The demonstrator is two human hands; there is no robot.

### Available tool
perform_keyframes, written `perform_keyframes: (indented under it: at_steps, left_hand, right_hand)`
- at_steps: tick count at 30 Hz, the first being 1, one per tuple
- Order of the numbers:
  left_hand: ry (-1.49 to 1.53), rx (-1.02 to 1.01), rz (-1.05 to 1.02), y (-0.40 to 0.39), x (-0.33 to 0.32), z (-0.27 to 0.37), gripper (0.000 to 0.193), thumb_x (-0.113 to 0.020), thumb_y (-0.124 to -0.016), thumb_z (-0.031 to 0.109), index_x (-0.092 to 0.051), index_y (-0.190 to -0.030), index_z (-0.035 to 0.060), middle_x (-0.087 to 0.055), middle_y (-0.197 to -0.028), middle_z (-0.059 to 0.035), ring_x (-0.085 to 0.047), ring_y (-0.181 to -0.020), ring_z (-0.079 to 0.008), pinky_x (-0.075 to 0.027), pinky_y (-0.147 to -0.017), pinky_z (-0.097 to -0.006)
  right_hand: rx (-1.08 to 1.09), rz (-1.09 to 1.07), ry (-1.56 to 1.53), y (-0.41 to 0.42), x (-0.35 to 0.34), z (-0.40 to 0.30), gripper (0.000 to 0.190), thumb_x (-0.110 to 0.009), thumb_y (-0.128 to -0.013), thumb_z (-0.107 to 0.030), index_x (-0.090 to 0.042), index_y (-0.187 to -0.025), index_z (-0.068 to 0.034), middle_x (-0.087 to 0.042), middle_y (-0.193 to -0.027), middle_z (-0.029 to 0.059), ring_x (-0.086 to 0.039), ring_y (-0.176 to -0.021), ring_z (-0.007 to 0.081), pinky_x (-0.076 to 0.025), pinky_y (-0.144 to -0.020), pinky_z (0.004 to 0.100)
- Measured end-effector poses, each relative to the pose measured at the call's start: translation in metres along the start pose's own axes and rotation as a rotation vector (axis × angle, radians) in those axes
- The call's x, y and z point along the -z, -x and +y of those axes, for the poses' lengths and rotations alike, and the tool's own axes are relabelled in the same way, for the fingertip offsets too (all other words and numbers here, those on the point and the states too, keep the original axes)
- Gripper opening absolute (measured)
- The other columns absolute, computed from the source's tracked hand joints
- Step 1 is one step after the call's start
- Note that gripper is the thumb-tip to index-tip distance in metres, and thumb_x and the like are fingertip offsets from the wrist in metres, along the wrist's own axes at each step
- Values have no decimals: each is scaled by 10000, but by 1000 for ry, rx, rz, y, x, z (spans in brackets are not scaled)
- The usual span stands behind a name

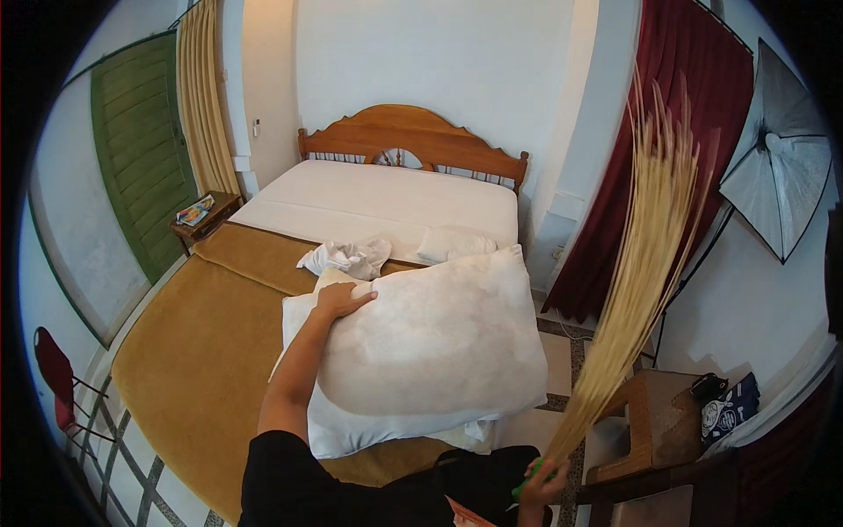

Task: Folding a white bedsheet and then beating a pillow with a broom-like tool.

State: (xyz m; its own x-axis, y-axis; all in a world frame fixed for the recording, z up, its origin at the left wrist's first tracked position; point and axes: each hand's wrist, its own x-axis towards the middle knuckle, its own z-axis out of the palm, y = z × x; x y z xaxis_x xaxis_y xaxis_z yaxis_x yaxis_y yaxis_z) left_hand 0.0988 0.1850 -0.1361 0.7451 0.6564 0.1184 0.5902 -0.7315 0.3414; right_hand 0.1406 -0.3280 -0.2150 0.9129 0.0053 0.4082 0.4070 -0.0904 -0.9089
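A large stained white pillow (428, 349) stands tilted near the right edge of the bed, before me. My left hand (344, 300) grips its upper left edge, thumb on the near face and the other fingers partly hidden. In my right hand (545, 484), low at the right, is the green handle of a stick broom (635, 263). Its pale bristles point up and fan out at the tips. Just beyond the pillow are a crumpled white cloth (349, 257) and a smaller white pillow or bundle (454, 244). More white fabric shows beneath the large pillow.
The bed has a brown blanket (191, 356), a white sheet (395, 197) and a wooden headboard (402, 135). A nightstand (220, 207) stands at left, a red chair (56, 375) nearer. At right are a softbox light (780, 158), a red curtain (698, 85) and a wooden chair (649, 421).
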Motion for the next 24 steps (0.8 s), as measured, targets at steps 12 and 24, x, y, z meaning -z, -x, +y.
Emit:
perform_keyframes:
  at_steps: [12,24]
  left_hand:
    - [174,-62,-9,50,15,13,799,-596,-633,667,-613,-1030,-26,-626,-985,-214,-589,-932,-343,-450,-812,-376]
    - [290,-342,664,41,103,99,371,-694,-702,383,-656,-879,59,-631,-722,-188,-615,-694,-346,-467,-625,-405]
  right_hand:
    - [-435,-133,-181,-9,7,-7,255,-416,-938,-275,-438,-813,-54,-467,-519,60,-480,-412,125,-392,-378,247]
    - [-519,-62,-117,-3,54,12,246,-409,-944,-259,-457,-816,-55,-498,-538,55,-442,-364,100,-366,-339,231]
